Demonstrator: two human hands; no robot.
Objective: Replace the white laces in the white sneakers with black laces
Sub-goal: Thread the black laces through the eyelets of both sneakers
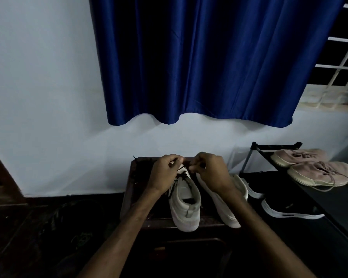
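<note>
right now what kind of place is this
Probably a room in a home, beside a window: a blue curtain hangs next to a white window grille, and a black shoe rack carries pink sneakers on top.

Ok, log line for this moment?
left hand pinches black lace | right hand pinches it too | sneaker partly laced

Blue curtain on white wall, pink sneakers atop black rack, black sneakers below, window grille
</note>
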